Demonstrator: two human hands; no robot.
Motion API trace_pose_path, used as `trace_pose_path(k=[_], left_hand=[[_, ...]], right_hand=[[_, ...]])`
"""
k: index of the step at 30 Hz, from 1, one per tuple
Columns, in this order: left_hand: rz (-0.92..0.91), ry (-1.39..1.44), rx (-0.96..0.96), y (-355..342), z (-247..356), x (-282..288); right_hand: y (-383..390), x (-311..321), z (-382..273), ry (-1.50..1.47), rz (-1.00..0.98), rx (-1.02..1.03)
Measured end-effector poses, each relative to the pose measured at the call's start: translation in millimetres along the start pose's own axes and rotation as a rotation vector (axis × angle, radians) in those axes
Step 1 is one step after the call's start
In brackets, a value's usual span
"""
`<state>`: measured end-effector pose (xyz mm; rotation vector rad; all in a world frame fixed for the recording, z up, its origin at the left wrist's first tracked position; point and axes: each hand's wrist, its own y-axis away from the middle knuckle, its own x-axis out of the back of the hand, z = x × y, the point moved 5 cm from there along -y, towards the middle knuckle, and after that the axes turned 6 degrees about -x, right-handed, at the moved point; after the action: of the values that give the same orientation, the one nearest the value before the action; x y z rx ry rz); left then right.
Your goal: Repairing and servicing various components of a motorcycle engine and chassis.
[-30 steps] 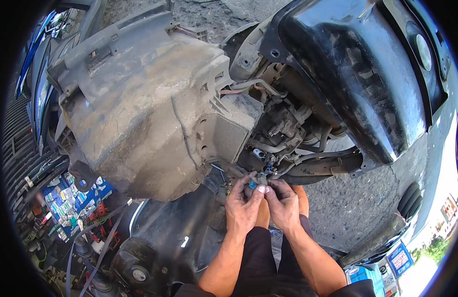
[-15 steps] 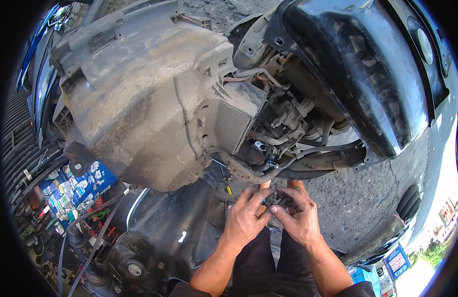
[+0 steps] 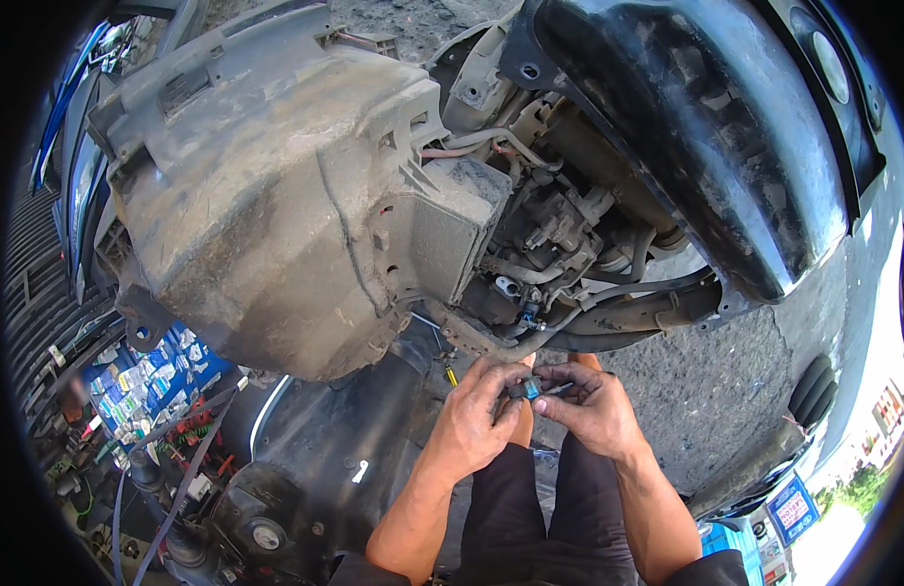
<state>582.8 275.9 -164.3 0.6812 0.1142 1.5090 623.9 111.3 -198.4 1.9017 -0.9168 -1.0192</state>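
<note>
Both hands' grip (image 3: 532, 396) round connector (image 3: 526, 390)

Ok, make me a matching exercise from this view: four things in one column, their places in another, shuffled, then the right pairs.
Things:
1. small blue-tipped connector
2. dusty grey housing
3. black bumper panel
4. blue tray of small parts

Places:
A. upper right
B. lower left
C. between both hands
D. upper left and centre

Pairs: 1-C, 2-D, 3-A, 4-B

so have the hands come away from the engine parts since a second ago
Yes. Both hands, left hand and right hand, with the small blue connector, have dropped down, away from the engine parts, toward the person's knees.
</note>
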Motion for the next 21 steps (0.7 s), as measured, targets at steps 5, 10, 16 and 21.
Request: trace_pose_path(k=[5, 10, 16, 21], left_hand=[[0.136, 0.245, 0.106, -0.2, -14.8, -2.1], [0.23, 0.393, 0.165, -6.4, -25.1, -9.6], [0.464, 0.868, 0.301, -17.1, -44.5, -24.8], [0.548, 0.754, 0.324, -21.0, -48.6, -20.7]], right_hand=[[0.3, -1.9, -4.6, 0.083, 0.092, 0.131], [-8.3, -1.5, -19.1, 0.321, 0.151, 0.262], [-40.7, -1.9, 7.6, 0.024, 0.188, 0.197], [-43.3, -0.8, -14.7, 0.215, 0.236, 0.195]])
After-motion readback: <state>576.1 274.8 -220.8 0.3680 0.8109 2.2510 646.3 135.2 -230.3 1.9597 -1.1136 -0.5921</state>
